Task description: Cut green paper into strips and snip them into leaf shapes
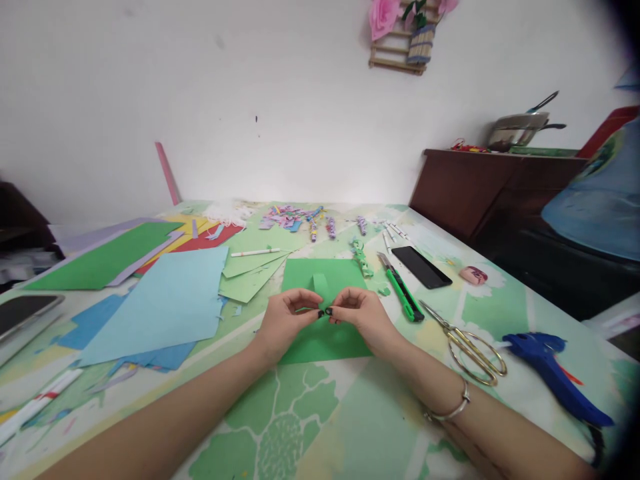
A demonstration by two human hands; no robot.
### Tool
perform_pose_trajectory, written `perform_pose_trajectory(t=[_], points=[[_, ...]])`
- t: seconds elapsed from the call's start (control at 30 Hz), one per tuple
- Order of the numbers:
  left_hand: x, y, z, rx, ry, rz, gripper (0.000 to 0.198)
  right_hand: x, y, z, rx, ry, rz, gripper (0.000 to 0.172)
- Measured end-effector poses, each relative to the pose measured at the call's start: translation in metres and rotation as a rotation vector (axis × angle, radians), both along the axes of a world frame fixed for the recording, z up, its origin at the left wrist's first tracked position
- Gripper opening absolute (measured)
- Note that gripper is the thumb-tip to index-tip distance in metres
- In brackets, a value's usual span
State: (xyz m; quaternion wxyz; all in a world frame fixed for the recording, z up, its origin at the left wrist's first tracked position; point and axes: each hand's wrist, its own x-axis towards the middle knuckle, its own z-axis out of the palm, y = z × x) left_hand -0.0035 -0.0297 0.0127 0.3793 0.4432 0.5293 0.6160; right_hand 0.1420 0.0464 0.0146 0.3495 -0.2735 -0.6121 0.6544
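My left hand [286, 316] and my right hand [361, 312] meet over a green paper sheet [320, 273] near the table's front middle. Both hands are pinched, fingertips almost touching. Between them is a thin green paper strip [306, 309] held by the left fingers and a tiny dark piece [327, 311] at the right fingertips. A small upright green paper loop [320, 283] stands on the sheet just behind the hands. A silver bangle [453, 408] circles my right wrist.
To the right lie a green utility knife [403, 289], a black phone [421, 267], gold scissors [470, 347], a blue glue gun [553, 373] and a pink eraser [473, 274]. Light blue paper [165, 303] and other coloured sheets cover the left. Paper scraps [290, 217] and rolled strips lie at the back.
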Motion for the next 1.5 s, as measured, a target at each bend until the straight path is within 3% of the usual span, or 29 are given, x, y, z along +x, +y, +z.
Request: perform_pose_trajectory(t=[0.73, 1.1, 1.5], points=[[0.0010, -0.0012, -0.0006, -0.002, 0.044, 0.012, 0.010, -0.0017, -0.0040, 0.0007, -0.048, 0.011, 0.045, 0.020], [0.0034, -0.0053, 0.0003, 0.056, 0.097, -0.051, 0.016, -0.0006, -0.0049, 0.0020, -0.120, 0.061, 0.011, 0.026], [-0.0009, 0.0010, -0.0003, 0.011, 0.013, -0.054, 0.019, 0.0008, -0.0045, 0.0053, -0.157, 0.083, 0.012, 0.024]])
